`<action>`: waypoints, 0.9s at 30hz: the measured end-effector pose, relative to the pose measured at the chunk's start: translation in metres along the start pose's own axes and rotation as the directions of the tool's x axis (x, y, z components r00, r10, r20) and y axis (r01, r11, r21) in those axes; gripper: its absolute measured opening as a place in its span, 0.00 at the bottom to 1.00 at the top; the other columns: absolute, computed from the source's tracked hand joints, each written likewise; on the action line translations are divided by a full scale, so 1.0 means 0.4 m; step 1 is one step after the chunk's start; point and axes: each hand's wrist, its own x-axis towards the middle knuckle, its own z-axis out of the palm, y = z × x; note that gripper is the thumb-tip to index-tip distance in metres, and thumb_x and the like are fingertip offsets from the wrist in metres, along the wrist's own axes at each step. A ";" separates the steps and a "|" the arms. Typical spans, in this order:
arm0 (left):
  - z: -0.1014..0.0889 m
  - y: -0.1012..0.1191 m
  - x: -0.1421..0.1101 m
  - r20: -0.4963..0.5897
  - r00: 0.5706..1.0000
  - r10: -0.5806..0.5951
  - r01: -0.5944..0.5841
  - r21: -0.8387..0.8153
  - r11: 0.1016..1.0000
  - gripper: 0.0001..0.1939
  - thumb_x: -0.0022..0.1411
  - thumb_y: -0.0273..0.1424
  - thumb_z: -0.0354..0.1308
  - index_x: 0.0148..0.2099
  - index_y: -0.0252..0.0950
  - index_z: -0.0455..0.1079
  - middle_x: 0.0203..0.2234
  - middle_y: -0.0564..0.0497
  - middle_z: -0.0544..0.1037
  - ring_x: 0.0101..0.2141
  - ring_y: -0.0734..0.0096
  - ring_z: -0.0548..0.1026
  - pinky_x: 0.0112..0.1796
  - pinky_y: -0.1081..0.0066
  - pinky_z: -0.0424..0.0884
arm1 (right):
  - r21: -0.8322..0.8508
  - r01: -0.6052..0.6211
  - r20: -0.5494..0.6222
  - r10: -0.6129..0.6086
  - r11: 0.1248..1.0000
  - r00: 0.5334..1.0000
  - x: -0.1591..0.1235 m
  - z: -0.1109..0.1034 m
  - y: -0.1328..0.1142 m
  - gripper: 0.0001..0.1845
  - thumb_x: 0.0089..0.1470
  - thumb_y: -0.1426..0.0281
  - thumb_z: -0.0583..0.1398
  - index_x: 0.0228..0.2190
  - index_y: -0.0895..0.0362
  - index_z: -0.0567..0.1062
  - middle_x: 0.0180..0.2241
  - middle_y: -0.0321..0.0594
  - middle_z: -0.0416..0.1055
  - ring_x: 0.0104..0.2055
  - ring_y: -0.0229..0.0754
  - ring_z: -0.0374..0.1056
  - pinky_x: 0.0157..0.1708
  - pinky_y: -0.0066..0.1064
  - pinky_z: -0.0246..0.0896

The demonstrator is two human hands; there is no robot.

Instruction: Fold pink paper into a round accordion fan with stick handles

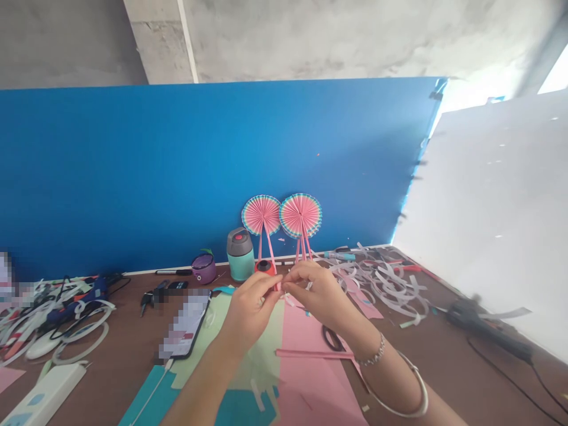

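My left hand (251, 310) and my right hand (317, 293) meet above the table, fingertips pinched together on a small pink paper piece (280, 286) between them. Two round pleated pink paper fans (261, 214) (300, 214) on pink sticks lean against the blue partition just behind my hands. Under my hands lie a pink paper sheet (310, 378), a pale green sheet (261, 361) and a teal sheet (239, 408). A folded pink strip (310, 354) lies across the pink sheet. Black scissors (331, 338) show partly under my right wrist, which wears bracelets.
A teal flask (240, 254) and a small purple pot (203, 268) stand by the blue partition (177, 165). A phone (185, 324) lies left of the sheets. Paper strip offcuts (386, 284) pile at right, a black glue gun (483, 325) with cable near the white board. Cables and tools lie far left.
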 end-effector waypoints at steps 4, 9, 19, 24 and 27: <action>0.001 -0.001 -0.002 -0.008 1.000 0.011 -0.011 0.000 1.000 0.09 0.56 0.30 0.59 0.39 0.44 0.77 0.31 0.49 0.77 0.31 0.67 0.73 0.34 0.71 0.66 | 0.041 -0.032 0.021 0.031 0.999 0.999 0.001 -0.003 0.003 0.07 0.49 0.71 0.59 0.24 0.53 0.77 0.28 0.37 0.70 0.36 0.42 0.63 0.33 0.31 0.58; 0.000 -0.006 -0.002 0.004 0.998 0.055 -0.055 0.020 0.998 0.10 0.57 0.29 0.58 0.41 0.43 0.76 0.31 0.49 0.77 0.32 0.68 0.73 0.34 0.71 0.67 | 0.059 -0.044 0.035 0.042 0.997 0.999 0.001 -0.004 0.007 0.07 0.49 0.71 0.59 0.24 0.53 0.77 0.27 0.36 0.69 0.34 0.40 0.63 0.32 0.30 0.57; 0.008 -0.030 -0.007 0.002 0.989 0.148 -0.146 0.159 0.976 0.09 0.60 0.27 0.55 0.43 0.38 0.73 0.32 0.50 0.76 0.31 0.75 0.72 0.32 0.77 0.68 | 0.021 -0.013 0.020 0.012 1.000 1.000 -0.004 0.006 0.003 0.08 0.51 0.75 0.56 0.23 0.55 0.74 0.28 0.36 0.71 0.36 0.40 0.63 0.32 0.30 0.57; 0.005 -0.026 -0.006 0.008 0.990 0.141 -0.140 0.159 0.977 0.09 0.60 0.26 0.56 0.43 0.37 0.74 0.30 0.51 0.75 0.29 0.77 0.71 0.31 0.78 0.67 | 0.044 -0.025 0.034 0.024 0.999 0.999 -0.003 0.002 0.002 0.08 0.51 0.75 0.56 0.24 0.55 0.73 0.29 0.36 0.70 0.37 0.40 0.63 0.32 0.29 0.58; 0.002 -0.022 -0.004 0.017 0.990 0.141 -0.142 0.162 0.977 0.09 0.60 0.27 0.56 0.43 0.37 0.74 0.30 0.51 0.75 0.30 0.76 0.71 0.31 0.78 0.67 | 0.061 -0.024 0.032 0.022 0.998 0.999 -0.003 0.000 0.001 0.08 0.50 0.74 0.56 0.23 0.55 0.74 0.29 0.36 0.70 0.36 0.40 0.63 0.32 0.29 0.58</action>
